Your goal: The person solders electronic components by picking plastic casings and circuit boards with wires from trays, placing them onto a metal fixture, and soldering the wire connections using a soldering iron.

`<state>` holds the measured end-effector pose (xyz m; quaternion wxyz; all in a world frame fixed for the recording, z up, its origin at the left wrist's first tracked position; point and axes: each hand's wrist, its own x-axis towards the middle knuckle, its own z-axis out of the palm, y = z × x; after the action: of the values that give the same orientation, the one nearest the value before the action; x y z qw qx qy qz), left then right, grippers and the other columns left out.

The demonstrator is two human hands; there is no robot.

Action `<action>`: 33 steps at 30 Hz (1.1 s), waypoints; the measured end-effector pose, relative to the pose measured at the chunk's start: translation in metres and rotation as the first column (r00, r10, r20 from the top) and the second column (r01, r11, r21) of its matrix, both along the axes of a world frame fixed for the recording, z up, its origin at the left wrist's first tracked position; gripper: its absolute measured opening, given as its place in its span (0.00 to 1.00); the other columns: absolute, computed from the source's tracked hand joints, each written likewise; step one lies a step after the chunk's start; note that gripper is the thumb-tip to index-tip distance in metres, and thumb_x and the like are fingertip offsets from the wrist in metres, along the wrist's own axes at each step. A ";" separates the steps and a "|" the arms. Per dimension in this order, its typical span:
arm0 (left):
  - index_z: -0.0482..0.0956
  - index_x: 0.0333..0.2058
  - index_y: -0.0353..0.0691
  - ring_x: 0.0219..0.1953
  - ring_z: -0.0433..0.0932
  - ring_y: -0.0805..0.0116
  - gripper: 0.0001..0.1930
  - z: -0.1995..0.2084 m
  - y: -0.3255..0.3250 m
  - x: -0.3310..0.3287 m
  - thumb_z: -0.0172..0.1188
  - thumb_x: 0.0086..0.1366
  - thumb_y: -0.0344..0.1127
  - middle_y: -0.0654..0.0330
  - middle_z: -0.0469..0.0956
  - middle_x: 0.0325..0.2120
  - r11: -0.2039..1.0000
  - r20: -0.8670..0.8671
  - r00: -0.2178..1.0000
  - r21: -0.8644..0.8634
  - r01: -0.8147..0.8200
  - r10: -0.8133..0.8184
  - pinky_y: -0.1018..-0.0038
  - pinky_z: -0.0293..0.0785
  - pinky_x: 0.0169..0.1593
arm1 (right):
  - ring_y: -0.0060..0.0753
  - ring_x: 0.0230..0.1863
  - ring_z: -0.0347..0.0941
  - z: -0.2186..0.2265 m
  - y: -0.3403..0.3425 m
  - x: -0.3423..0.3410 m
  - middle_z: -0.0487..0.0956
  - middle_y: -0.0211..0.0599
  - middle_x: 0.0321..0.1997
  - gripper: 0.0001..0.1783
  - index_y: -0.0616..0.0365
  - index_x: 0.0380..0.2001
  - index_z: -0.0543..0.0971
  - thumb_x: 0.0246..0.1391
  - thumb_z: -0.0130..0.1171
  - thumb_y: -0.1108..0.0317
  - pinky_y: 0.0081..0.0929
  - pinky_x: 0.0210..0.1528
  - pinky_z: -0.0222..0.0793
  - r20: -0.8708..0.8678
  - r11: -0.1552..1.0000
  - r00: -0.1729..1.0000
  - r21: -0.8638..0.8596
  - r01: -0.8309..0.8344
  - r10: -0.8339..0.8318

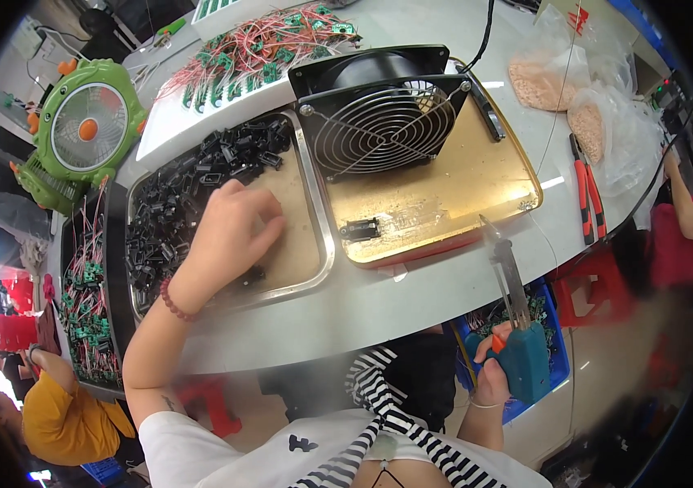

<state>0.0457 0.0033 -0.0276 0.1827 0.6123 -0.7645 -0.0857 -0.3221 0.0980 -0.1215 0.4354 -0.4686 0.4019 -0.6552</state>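
Note:
My left hand point(236, 232) is over a metal tray point(323, 213) holding a heap of small black plastic housings point(169, 213). Its fingers are loosely bent, thumb and forefinger apart with nothing visible between them; the other fingertips are hidden. In my right hand point(493, 376), at the lower right, is a teal glue gun point(523, 358) with an orange trigger. Its long nozzle points up toward the front right corner of a gold tray point(452, 191). One black housing point(361, 229) lies on that tray among clear, glossy residue.
A black fan with a wire guard point(383, 130) stands on the gold tray. Behind are wired green circuit boards point(261, 53). Red-handled pliers point(588, 195) and bags of pellets point(542, 81) lie right. A blue bin point(559, 366) sits below the table edge; a green fan point(86, 126) stands left.

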 end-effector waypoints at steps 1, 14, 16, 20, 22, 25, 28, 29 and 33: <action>0.79 0.26 0.38 0.32 0.73 0.55 0.04 0.002 0.000 -0.003 0.63 0.55 0.31 0.58 0.80 0.23 0.999 -0.009 1.000 0.045 -0.027 0.027 0.63 0.71 0.40 | 0.29 0.23 0.67 0.003 0.000 0.001 0.69 0.47 0.45 0.28 0.68 0.47 0.72 0.41 0.63 0.64 0.21 0.22 0.63 0.007 1.000 1.000 0.021 0.018 -0.019; 0.82 0.30 0.38 0.33 0.71 0.56 0.06 0.012 0.015 0.006 0.66 0.53 0.31 0.58 0.80 0.27 0.988 0.100 0.991 0.138 0.070 -0.084 0.66 0.69 0.41 | 0.30 0.23 0.68 0.001 -0.002 0.002 0.69 0.47 0.45 0.28 0.67 0.46 0.72 0.41 0.65 0.64 0.20 0.23 0.63 0.031 0.998 0.999 0.054 0.013 -0.015; 0.82 0.32 0.40 0.37 0.72 0.57 0.08 0.012 0.010 0.003 0.66 0.52 0.30 0.60 0.79 0.32 0.995 0.069 0.997 -0.094 0.042 -0.035 0.65 0.68 0.44 | 0.30 0.23 0.68 0.000 -0.003 0.000 0.69 0.47 0.45 0.29 0.67 0.46 0.72 0.41 0.65 0.64 0.20 0.23 0.63 0.023 0.999 1.000 0.054 0.005 -0.006; 0.81 0.36 0.42 0.43 0.74 0.59 0.11 -0.006 0.003 0.021 0.68 0.51 0.30 0.61 0.78 0.35 0.970 0.171 0.959 -0.045 0.237 -0.226 0.65 0.67 0.50 | 0.30 0.23 0.68 -0.003 -0.005 -0.002 0.69 0.46 0.45 0.29 0.67 0.47 0.72 0.41 0.66 0.63 0.21 0.23 0.62 0.003 1.000 1.000 0.010 -0.022 0.022; 0.82 0.37 0.41 0.43 0.75 0.60 0.12 -0.003 0.004 0.014 0.68 0.52 0.31 0.62 0.79 0.35 0.985 0.181 0.974 -0.074 0.153 -0.137 0.65 0.66 0.51 | 0.30 0.23 0.68 -0.003 -0.004 -0.004 0.69 0.46 0.45 0.29 0.67 0.47 0.72 0.42 0.66 0.63 0.21 0.24 0.62 -0.013 1.000 1.000 0.010 -0.018 0.018; 0.83 0.38 0.41 0.42 0.75 0.62 0.12 0.000 0.011 0.008 0.69 0.53 0.32 0.63 0.81 0.33 0.998 0.175 0.984 -0.064 -0.002 0.013 0.65 0.65 0.53 | 0.29 0.23 0.68 0.000 -0.002 -0.005 0.69 0.46 0.45 0.29 0.67 0.47 0.72 0.42 0.66 0.63 0.21 0.24 0.63 -0.020 1.000 1.000 0.028 -0.014 0.015; 0.83 0.37 0.40 0.39 0.76 0.62 0.12 -0.005 0.016 0.012 0.69 0.53 0.32 0.62 0.81 0.30 0.996 0.178 0.980 -0.044 -0.083 0.089 0.66 0.67 0.50 | 0.29 0.23 0.68 0.001 -0.001 -0.004 0.69 0.46 0.45 0.29 0.67 0.48 0.72 0.42 0.65 0.64 0.21 0.24 0.63 0.003 0.999 1.000 0.051 -0.008 0.008; 0.83 0.37 0.40 0.38 0.77 0.61 0.12 -0.006 0.018 0.013 0.69 0.53 0.32 0.62 0.81 0.29 0.993 0.193 0.975 -0.066 -0.098 0.109 0.67 0.69 0.48 | 0.29 0.23 0.68 0.001 -0.001 -0.004 0.69 0.46 0.45 0.29 0.66 0.48 0.72 0.42 0.65 0.64 0.21 0.25 0.63 0.018 0.998 1.000 0.056 -0.005 0.004; 0.83 0.34 0.38 0.33 0.77 0.56 0.09 0.017 0.021 -0.026 0.68 0.52 0.30 0.57 0.80 0.26 0.969 -0.064 0.998 -0.248 0.012 -0.029 0.66 0.73 0.40 | 0.29 0.23 0.68 -0.002 -0.003 -0.002 0.69 0.46 0.45 0.29 0.67 0.48 0.72 0.42 0.65 0.65 0.20 0.25 0.63 0.033 0.999 0.999 0.044 0.003 -0.005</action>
<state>0.0194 0.0246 -0.0111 0.2822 0.5737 -0.7688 -0.0122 -0.3238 0.0950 -0.1231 0.4508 -0.4472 0.4100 -0.6548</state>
